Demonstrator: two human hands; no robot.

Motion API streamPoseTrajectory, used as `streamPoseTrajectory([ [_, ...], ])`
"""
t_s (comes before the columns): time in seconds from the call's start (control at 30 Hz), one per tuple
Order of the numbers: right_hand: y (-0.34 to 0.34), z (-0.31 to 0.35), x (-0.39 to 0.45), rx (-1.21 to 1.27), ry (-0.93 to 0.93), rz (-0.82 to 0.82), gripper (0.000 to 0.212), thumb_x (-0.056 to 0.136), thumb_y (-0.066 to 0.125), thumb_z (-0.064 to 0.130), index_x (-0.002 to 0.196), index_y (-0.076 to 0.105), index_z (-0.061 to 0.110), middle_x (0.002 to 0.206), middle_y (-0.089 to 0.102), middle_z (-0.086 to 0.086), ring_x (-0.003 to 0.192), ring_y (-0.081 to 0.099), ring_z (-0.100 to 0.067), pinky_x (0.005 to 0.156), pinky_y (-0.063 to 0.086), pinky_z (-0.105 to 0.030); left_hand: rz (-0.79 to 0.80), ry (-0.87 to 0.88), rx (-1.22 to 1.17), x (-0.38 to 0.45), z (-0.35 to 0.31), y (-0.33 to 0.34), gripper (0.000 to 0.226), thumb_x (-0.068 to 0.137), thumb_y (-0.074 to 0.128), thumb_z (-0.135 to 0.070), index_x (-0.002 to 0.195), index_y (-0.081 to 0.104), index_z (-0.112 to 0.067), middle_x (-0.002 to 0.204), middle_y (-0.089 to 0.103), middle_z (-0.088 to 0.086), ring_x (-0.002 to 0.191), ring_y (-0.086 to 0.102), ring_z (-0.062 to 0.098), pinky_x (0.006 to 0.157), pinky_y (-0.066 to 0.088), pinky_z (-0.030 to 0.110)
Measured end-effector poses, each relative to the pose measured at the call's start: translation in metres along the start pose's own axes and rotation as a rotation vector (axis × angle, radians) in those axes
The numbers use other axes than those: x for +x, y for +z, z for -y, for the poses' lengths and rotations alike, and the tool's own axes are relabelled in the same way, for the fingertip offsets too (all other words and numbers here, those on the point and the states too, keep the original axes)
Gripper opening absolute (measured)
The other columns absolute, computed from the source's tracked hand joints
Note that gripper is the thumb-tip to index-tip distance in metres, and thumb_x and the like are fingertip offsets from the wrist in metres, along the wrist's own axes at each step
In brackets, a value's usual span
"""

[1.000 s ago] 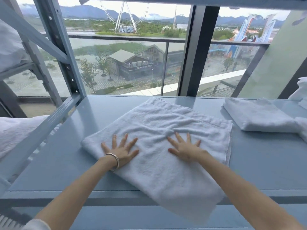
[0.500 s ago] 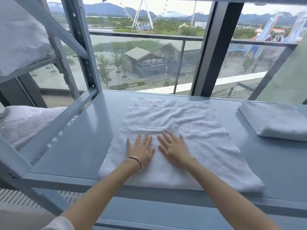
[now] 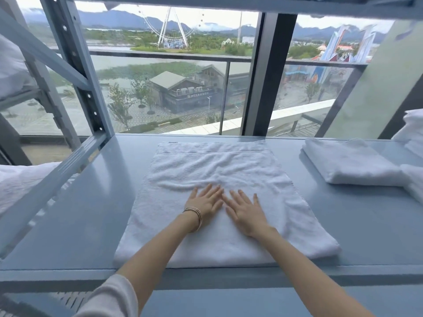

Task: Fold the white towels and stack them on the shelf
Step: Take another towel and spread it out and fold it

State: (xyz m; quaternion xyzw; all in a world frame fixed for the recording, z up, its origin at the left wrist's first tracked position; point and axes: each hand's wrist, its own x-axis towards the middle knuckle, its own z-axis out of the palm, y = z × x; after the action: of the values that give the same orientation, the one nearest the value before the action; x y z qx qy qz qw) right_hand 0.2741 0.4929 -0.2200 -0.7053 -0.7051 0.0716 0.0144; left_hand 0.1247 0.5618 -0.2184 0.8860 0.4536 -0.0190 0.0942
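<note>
White towel (image 3: 219, 179) lies flat on the blue shelf (image 3: 357, 225), partly folded, near edge doubled and lying close to the shelf's front lip. Both palms are down on its near-middle. Left hand (image 3: 204, 202): fingers straight, slightly spread, pressing the cloth, nothing gripped. Right hand (image 3: 245, 212): same, fingers straight and a bit apart, flat on the terry. The two hands' fingertips nearly meet; contact between them can't be confirmed. Bangles (image 3: 194, 217) on the left wrist.

Just beyond the fingertips is a ridge of wrinkles running across the towel; past that, the far hem with its stitched band. Right of the right hand's fingers, well apart, sits a folded towel (image 3: 352, 165), with more white linen (image 3: 414, 138) at the frame edge. Left of the left hand's fingers is bare shelf, then the rack upright (image 3: 75, 65). Window (image 3: 174, 92) behind everything.

Step looks like smoothing before the next fold.

Risks, as a judgement: palms pushing forward could bunch the wrinkle ridge instead of flattening it, so the next fold comes out lumpy. Uneven pressure between the hands could skew the towel on the slick shelf, and edges won't line up. The near edge is close to the lip, so a backward drag might pull it over the front.
</note>
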Motion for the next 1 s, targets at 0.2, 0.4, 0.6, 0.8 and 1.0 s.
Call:
streamPoseTrajectory([
  [0.2, -0.015, -0.115, -0.023, 0.001, 0.358, 0.028, 0.049, 0.099, 0.014, 0.047, 0.147, 0.004, 0.041, 0.158, -0.005, 0.009, 0.145, -0.006, -0.014, 0.115, -0.003, -0.049, -0.03, -0.418, -0.016, 0.003, 0.088, -0.015, 0.05, 0.099, 0.013, -0.049, 0.147, 0.003, -0.042, 0.157, -0.008, -0.011, 0.145, -0.01, 0.017, 0.114, -0.007, 0.05],
  [0.4, -0.014, -0.048, -0.02, -0.05, 0.208, -0.067, 0.091, 0.077, -0.019, 0.068, 0.149, 0.011, 0.021, 0.158, -0.001, 0.001, 0.145, -0.007, -0.018, 0.114, -0.003, -0.052, -0.022, -0.012, 0.054, 0.004, 0.033, -0.004, 0.069, 0.083, -0.009, -0.069, 0.146, 0.003, -0.044, 0.156, -0.006, -0.014, 0.144, -0.01, 0.014, 0.113, -0.009, 0.054],
  [0.6, 0.015, 0.009, -0.064, -0.059, 0.026, -0.003, 0.061, 0.093, -0.003, 0.06, 0.139, 0.032, 0.043, 0.147, 0.038, 0.01, 0.135, 0.038, -0.023, 0.11, -0.008, -0.046, -0.045, -0.165, 0.053, 0.011, 0.082, -0.007, 0.05, 0.097, 0.013, -0.054, 0.145, 0.0, -0.046, 0.156, -0.009, -0.015, 0.144, -0.011, 0.011, 0.116, -0.008, 0.047],
  [0.8, -0.01, -0.064, -0.001, -0.089, 0.045, 0.067, 0.077, 0.068, -0.025, 0.074, 0.14, -0.01, 0.053, 0.155, -0.013, 0.016, 0.144, -0.016, -0.016, 0.113, -0.01, -0.053, -0.068, -0.474, -0.015, -0.017, 0.088, -0.005, 0.058, 0.096, 0.014, -0.055, 0.149, 0.001, -0.035, 0.158, -0.01, -0.005, 0.144, -0.013, 0.022, 0.115, -0.004, 0.051],
  [1.0, -0.039, -0.051, 0.032, -0.106, 0.305, 0.071, 0.053, 0.102, 0.018, 0.039, 0.15, 0.009, 0.019, 0.158, -0.004, -0.003, 0.145, -0.005, -0.025, 0.115, 0.002, -0.053, 0.202, -0.514, -0.027, -0.064, -0.034, 0.003, 0.071, 0.095, 0.018, -0.057, 0.148, -0.013, -0.022, 0.153, -0.024, 0.014, 0.136, -0.024, 0.045, 0.102, -0.005, 0.07],
])
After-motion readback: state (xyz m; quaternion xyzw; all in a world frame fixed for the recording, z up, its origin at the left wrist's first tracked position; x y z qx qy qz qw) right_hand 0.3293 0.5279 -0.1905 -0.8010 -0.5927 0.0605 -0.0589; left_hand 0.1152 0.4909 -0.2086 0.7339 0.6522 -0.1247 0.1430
